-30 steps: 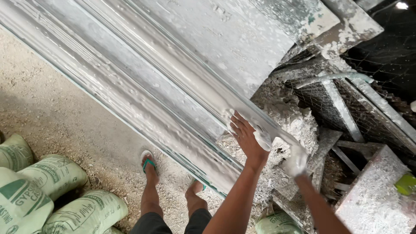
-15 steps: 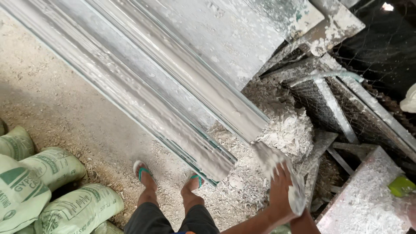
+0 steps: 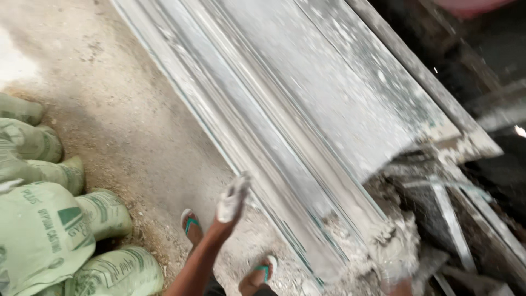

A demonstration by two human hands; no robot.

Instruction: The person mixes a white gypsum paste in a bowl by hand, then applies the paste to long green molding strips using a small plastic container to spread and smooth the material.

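Head view shows, biggest of all, the long grey-white stepped plaster moulding (image 3: 307, 126), crusted and powdery, running from the upper left down to the lower right across the frame. Its long axis slants that way, and its near end sits low on the right, ragged with lumps of wet white plaster (image 3: 392, 241). Beside it lies the sandy, gritty ground (image 3: 126, 109), and at the far left the pile of pale green woven sacks (image 3: 49, 230) (plump, stitched, soft-looking).

My left hand (image 3: 232, 198) is raised over the ground just beside the moulding's lower edge, coated in white plaster; the moulding lies to its right and slightly above, near but apart. The fingers look pressed together and slightly curled, holding nothing that I can make out, though motion blur makes this uncertain. My right hand (image 3: 395, 280) shows only as a sliver at the bottom edge, under the plaster lumps at the moulding's end, so I cannot tell how it is set. It is the nearer one to that end.

Smallest, my feet in green-strapped sandals (image 3: 190, 225) stand on the grit below.
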